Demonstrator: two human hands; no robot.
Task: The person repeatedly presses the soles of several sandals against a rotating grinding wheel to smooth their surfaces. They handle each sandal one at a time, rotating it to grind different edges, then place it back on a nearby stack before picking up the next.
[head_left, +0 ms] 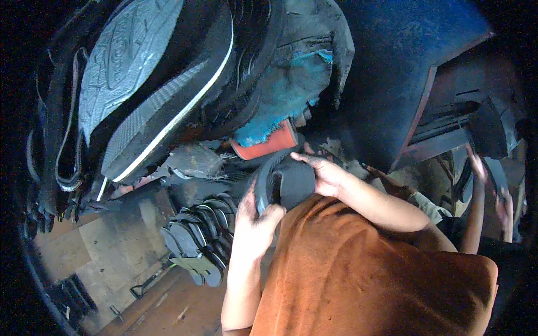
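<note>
A dark grey-black shoe sole (297, 182) is bent into a curl in front of my orange-brown shirt. My left hand (256, 215) grips its left side, with the thumb pressed on the near edge. Around its right end my right hand (326, 175) is closed, thumb on top. Just beyond the sole sits a red-orange curved piece (268, 144), under a ragged teal cloth (291, 84). The sole's underside and some of my fingers are hidden.
Large soles (168, 117) hang close at the upper left. More soles (202, 235) are heaped over the tiled floor (106, 246). A dark blue panel (403, 61) stands at the upper right. Another person's hands (477, 163) are at work on the far right.
</note>
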